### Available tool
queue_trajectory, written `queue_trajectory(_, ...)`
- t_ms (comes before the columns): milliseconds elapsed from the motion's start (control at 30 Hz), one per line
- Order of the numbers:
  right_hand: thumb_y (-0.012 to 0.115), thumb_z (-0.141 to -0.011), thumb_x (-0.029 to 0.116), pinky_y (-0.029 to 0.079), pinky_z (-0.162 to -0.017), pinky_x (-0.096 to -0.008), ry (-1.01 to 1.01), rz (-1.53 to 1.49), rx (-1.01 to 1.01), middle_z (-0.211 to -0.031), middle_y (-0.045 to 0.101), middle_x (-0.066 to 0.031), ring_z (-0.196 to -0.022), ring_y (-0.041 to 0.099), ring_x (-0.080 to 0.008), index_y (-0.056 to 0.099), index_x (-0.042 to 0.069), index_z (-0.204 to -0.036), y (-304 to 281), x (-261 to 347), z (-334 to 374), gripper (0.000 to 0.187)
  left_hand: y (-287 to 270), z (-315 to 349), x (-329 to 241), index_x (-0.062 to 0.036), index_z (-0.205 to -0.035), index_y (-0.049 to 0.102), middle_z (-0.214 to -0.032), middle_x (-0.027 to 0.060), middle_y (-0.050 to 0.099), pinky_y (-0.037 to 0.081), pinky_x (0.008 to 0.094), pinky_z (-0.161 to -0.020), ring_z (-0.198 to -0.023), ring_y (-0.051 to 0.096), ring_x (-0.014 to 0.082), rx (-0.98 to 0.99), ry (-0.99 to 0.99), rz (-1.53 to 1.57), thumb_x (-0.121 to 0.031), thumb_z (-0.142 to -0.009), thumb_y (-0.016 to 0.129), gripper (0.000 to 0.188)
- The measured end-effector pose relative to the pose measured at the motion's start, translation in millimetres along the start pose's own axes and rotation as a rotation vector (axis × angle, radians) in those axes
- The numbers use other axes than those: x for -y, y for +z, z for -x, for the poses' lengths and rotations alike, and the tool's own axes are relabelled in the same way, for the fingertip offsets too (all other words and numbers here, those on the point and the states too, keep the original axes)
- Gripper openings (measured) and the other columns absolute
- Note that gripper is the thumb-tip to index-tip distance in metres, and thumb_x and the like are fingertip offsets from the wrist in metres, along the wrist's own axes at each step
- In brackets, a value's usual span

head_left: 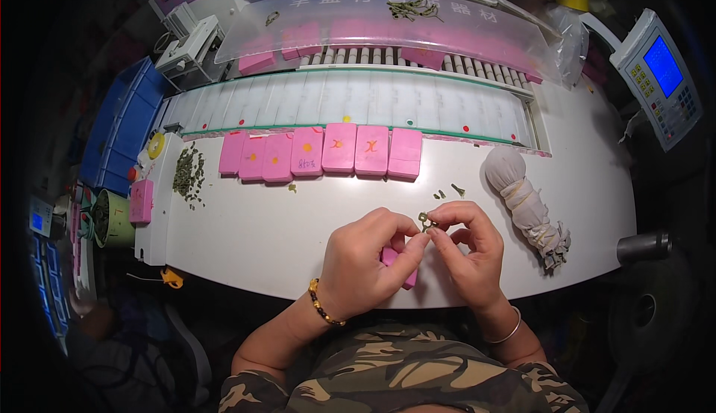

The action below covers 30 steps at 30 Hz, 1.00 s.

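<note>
Near the front edge of the white table, both my hands meet fingertip to fingertip. Between them is a small dark green openwork piece (426, 221), which looks like a wax pattern. My right hand (471, 255) pinches it between thumb and forefinger. My left hand (371, 258) is closed too, its thumb and forefinger pressed on the near left side of the piece. A pink block (409, 282), like a rubber mould, lies beneath my left hand and is partly hidden by it. Just beyond my fingers lie a few green scraps (457, 190).
Pink blocks (339, 149) line the front of a white panelled strip (350, 98). Green bits (189, 176) are heaped at left, near a blue bin (123, 126). A tied cloth bundle (523, 205) lies right; a keypad with blue screen (660, 73) stands beyond. A clear cover (358, 19) spans the back.
</note>
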State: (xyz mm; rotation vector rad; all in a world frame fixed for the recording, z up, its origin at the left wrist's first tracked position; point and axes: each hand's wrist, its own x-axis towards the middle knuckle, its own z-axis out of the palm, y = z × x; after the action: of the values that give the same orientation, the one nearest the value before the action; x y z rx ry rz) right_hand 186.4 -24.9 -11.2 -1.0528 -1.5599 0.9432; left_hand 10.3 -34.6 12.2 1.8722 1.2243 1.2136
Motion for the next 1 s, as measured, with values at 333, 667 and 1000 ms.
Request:
queue_trajectory(333,0.067,-0.082,-0.009,0.045,-0.053,-0.0202,-0.126,0.053,-0.04,-0.099,0.065,-0.007,-0.078,0.063,-0.01,0.063,0.004,-0.1,1.5,3.3,-0.2,0.022,-2.1,2.8,2.1,0.0036,-0.091,0.066,-0.079,0.0079,0.067,0.05,0.0253,-0.064,-0.069,0.062,0.0108,0.13,-0.24,0.19,-0.008,-0.089,0.067,0.012)
queue_trajectory(667,0.065,-0.079,-0.013,0.045,-0.055,-0.0215,-0.206,0.071,-0.041,-0.099,0.067,-0.0097,-0.081,0.063,-0.013,0.063,0.004,-0.099,1.8,1.6,1.3,0.026,0.4,4.8,7.6,0.0038,-0.093,0.067,-0.079,0.0043,0.067,0.05,0.0231,-0.066,-0.072,0.06,0.0065,0.165,-0.303,0.287,-0.008,-0.09,0.067,0.012)
queue_trajectory(1000,0.067,-0.082,-0.011,0.049,-0.064,-0.0201,-0.037,-0.159,0.016,-0.113,0.063,-0.0096,-0.089,0.062,-0.0113,0.06,0.004,-0.11,1.3,0.8,3.6,0.033,1.5,2.7,8.2,0.0019,-0.09,0.066,-0.079,0.0069,0.064,0.048,0.0236,-0.063,-0.07,0.061,0.0105,0.021,-0.146,0.178,-0.001,-0.085,0.067,0.006)
